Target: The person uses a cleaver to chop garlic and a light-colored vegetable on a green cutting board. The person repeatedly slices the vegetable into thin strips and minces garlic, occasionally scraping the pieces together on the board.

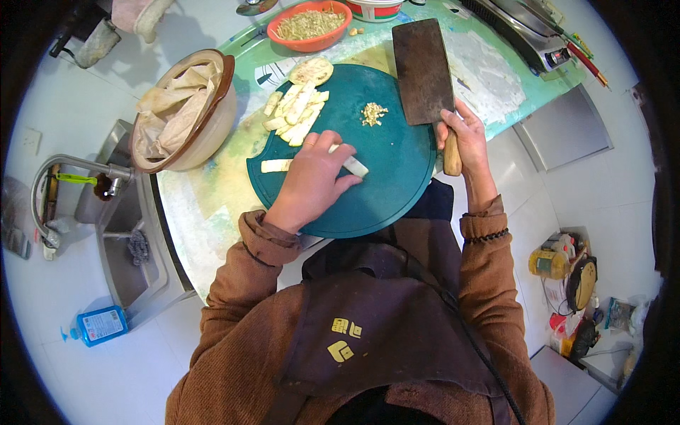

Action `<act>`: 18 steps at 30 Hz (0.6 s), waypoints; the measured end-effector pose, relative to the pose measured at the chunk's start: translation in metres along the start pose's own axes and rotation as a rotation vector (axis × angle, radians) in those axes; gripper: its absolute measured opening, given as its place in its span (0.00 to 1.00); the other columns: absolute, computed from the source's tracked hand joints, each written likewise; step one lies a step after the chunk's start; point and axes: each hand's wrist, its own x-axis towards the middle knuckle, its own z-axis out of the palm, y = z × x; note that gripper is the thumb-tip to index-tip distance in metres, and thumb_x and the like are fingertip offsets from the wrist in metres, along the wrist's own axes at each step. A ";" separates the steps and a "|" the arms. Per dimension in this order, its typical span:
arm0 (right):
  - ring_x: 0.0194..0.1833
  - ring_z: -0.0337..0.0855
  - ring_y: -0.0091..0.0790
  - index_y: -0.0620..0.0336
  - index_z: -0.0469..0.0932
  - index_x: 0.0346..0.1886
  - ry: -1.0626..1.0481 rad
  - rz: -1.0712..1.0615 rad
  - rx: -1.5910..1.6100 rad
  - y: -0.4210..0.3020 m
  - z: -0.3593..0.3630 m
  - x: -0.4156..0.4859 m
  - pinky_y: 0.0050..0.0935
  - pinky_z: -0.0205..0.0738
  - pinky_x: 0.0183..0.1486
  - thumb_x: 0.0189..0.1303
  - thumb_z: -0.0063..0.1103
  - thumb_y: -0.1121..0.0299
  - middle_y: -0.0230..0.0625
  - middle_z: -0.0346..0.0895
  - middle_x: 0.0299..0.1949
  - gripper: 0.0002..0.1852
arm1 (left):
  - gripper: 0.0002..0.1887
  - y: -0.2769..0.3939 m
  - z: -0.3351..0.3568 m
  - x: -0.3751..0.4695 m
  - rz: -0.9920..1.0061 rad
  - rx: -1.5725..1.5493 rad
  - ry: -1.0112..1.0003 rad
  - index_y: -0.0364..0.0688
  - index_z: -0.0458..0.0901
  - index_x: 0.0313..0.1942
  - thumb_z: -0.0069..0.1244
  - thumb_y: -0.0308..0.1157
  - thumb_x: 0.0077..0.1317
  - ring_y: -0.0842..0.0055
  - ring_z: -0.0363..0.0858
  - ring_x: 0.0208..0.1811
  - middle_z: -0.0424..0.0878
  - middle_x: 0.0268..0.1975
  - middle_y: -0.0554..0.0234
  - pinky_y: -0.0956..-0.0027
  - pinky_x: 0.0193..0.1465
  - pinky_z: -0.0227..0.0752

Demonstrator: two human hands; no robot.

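On a round dark green cutting board (393,186), my left hand (319,175) holds a pale peeled vegetable strip (355,166), perhaps eggplant, between thumb and fingers. Another pale strip (275,166) lies at the board's left, partly under that hand. My right hand (467,133) grips the wooden handle of a cleaver (423,71), whose broad dark blade lies flat-side up over the board's right edge. A heap of cut strips (300,112) and a round slice (312,71) are at the upper left. A small pile of minced pale bits, maybe garlic (374,113), sits near the middle.
A brown-rimmed crock with cloth (228,85) stands left of the board. Beyond are an orange bowl of shredded food (309,45), a white-and-red tub (374,10) and a stove (536,48). A steel sink (117,260) with a curved faucet (69,158) is at left.
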 end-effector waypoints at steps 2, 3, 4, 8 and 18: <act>0.21 0.78 0.24 0.67 0.73 0.78 0.005 0.016 0.000 -0.001 0.000 0.000 0.22 0.76 0.26 0.81 0.60 0.70 0.30 0.80 0.25 0.26 | 0.24 0.008 0.000 -0.005 -0.017 -0.012 -0.004 0.42 0.88 0.55 0.74 0.35 0.60 0.54 0.80 0.63 0.81 0.59 0.54 0.55 0.64 0.79; 0.21 0.78 0.24 0.67 0.73 0.77 0.001 0.011 0.009 -0.001 -0.001 0.000 0.23 0.76 0.26 0.80 0.61 0.71 0.31 0.80 0.25 0.26 | 0.24 0.010 0.000 -0.005 0.008 -0.032 0.031 0.41 0.88 0.56 0.74 0.35 0.59 0.54 0.79 0.63 0.81 0.59 0.55 0.55 0.64 0.79; 0.22 0.78 0.25 0.68 0.74 0.75 0.005 0.014 0.024 -0.002 -0.001 0.000 0.24 0.76 0.26 0.79 0.61 0.72 0.32 0.80 0.25 0.25 | 0.23 0.009 -0.001 -0.005 0.001 -0.028 0.032 0.41 0.88 0.56 0.73 0.34 0.60 0.54 0.80 0.63 0.82 0.59 0.55 0.55 0.64 0.79; 0.22 0.78 0.27 0.69 0.74 0.75 0.001 0.023 0.018 -0.004 -0.001 -0.001 0.26 0.76 0.25 0.78 0.62 0.73 0.34 0.80 0.25 0.25 | 0.21 -0.008 -0.006 -0.002 0.085 -0.091 0.109 0.40 0.88 0.56 0.68 0.27 0.62 0.54 0.82 0.61 0.84 0.57 0.55 0.55 0.63 0.80; 0.20 0.77 0.27 0.71 0.72 0.76 0.040 0.051 -0.031 -0.011 0.003 -0.002 0.26 0.75 0.24 0.77 0.61 0.74 0.34 0.78 0.23 0.27 | 0.13 -0.016 0.003 -0.010 0.029 -0.141 0.132 0.38 0.87 0.47 0.65 0.21 0.62 0.55 0.83 0.52 0.83 0.47 0.56 0.55 0.55 0.81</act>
